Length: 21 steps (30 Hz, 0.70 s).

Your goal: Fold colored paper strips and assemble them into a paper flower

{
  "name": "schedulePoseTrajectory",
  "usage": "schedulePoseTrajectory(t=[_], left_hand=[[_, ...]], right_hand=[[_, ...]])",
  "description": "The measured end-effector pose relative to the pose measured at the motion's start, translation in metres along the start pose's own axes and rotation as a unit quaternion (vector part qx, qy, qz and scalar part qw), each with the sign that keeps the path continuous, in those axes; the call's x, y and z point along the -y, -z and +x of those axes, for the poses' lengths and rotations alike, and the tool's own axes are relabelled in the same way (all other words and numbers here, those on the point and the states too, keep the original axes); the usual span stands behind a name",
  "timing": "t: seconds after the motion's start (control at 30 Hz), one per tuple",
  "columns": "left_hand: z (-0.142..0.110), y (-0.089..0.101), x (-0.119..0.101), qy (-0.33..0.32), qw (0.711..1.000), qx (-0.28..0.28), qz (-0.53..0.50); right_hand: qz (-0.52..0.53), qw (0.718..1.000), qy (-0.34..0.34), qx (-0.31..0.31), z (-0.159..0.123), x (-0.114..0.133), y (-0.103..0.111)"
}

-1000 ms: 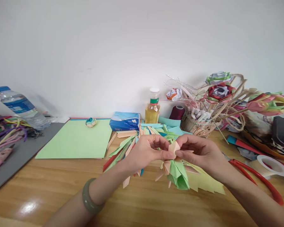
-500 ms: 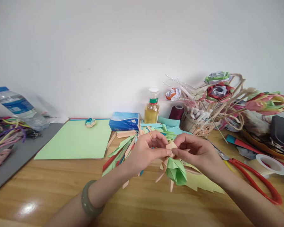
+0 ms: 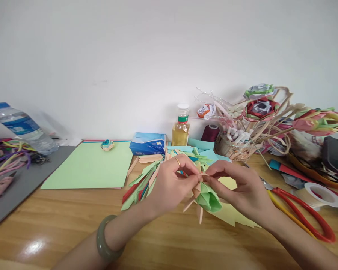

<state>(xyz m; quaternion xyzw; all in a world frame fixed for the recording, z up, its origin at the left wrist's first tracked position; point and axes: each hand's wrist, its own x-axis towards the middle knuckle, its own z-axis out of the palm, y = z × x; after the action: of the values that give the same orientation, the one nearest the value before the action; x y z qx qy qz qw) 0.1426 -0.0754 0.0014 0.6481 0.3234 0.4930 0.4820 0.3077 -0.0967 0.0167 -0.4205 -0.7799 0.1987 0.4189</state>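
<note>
Above the front middle of the table, my left hand [image 3: 176, 180] and my right hand [image 3: 238, 183] meet fingertip to fingertip at a folded paper flower [image 3: 210, 198]. It has a green cup tilted toward me and several peach paper pieces sticking out around it. My left thumb and index finger pinch a peach paper strip at the flower's upper side. The right thumb and index finger pinch the same strip from the other side. My fingers hide part of the join.
Coloured folded strips [image 3: 142, 187] lie left of the flower, yellow paper [image 3: 231, 213] beneath it. Red-handled scissors [image 3: 318, 221] and a ribbon spool [image 3: 321, 197] are at right. Green sheets [image 3: 90, 168], a tissue pack [image 3: 148, 144], an oil bottle [image 3: 180, 131] and a basket of paper flowers [image 3: 233, 150] stand behind.
Both hands have shifted slightly, and the peach piece between the fingertips, earlier seen as a folded flap, now appears as a thin strip. The flower has moved up a little.
</note>
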Motion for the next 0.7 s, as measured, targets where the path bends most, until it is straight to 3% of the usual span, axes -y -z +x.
schedulePoseTrajectory(t=[0.1,0.17,0.3,0.37,0.5,0.57,0.63,0.7], left_hand=[[-0.001,0.000,0.000,-0.065,0.996,-0.012,0.067],[0.000,0.001,-0.002,-0.071,0.995,0.007,0.074],[0.005,0.003,-0.006,0.035,0.996,0.076,0.009],[0.006,0.004,-0.006,0.068,0.994,0.084,-0.011],[0.005,0.007,-0.003,0.028,0.998,0.055,0.009],[0.005,0.010,-0.002,0.003,0.998,0.054,-0.031],[0.008,0.012,-0.002,0.028,0.992,0.070,-0.098],[0.011,0.013,-0.002,0.093,0.982,0.094,-0.134]], right_hand=[[-0.043,0.998,0.043,0.005,-0.002,-0.003,-0.001],[-0.062,0.996,0.062,-0.005,-0.002,-0.004,-0.001],[-0.097,0.991,0.081,-0.041,-0.002,-0.003,0.001],[-0.112,0.988,0.092,-0.051,-0.001,-0.002,0.001],[-0.135,0.983,0.114,-0.055,-0.002,-0.002,0.002],[-0.139,0.981,0.123,-0.057,-0.003,-0.002,0.002],[-0.139,0.979,0.135,-0.060,-0.003,-0.003,0.003],[-0.137,0.977,0.151,-0.062,-0.002,-0.003,0.003]])
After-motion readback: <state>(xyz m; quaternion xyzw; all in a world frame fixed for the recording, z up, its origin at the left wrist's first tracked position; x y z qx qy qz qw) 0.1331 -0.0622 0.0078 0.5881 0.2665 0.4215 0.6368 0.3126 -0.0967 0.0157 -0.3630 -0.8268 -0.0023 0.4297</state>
